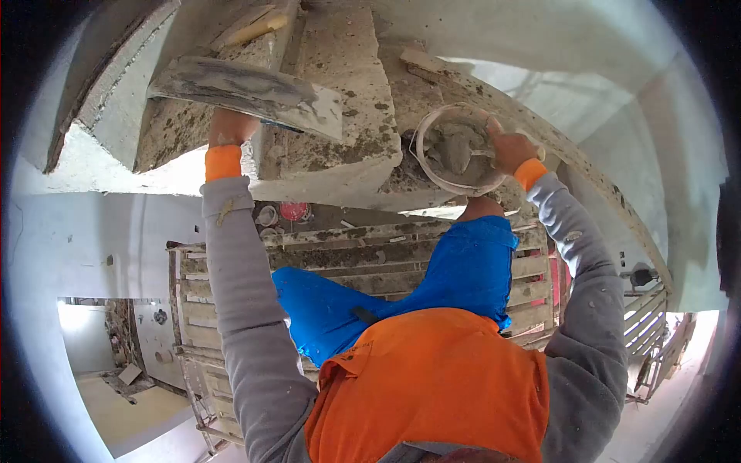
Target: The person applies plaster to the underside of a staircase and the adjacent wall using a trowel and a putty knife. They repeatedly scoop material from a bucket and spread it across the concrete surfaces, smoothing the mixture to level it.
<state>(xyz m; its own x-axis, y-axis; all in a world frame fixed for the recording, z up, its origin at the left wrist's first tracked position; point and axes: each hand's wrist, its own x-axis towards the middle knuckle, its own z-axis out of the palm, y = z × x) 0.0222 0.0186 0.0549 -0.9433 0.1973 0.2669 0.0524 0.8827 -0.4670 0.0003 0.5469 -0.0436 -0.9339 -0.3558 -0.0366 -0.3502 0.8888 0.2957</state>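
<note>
My left hand (233,127) is closed beneath a long, flat plastering trowel (255,94), its grey plate smeared with mortar and facing up. The plate hides the grip and most of my fingers. At the right, my right hand (511,147) is closed round the handle of a small trowel (458,153) at the rim of a bucket (429,176). The small trowel's blade is coated in wet grey mortar and lies inside the bucket. The bucket rests on a dirty, mortar-spotted ledge (340,62).
A wooden-slat scaffold platform (355,258) lies under my legs. A long board (556,127) curves along the right side. Behind the flat trowel lies a yellowish tool (255,29). Below the platform are a red container (293,211) and pale buckets (267,215).
</note>
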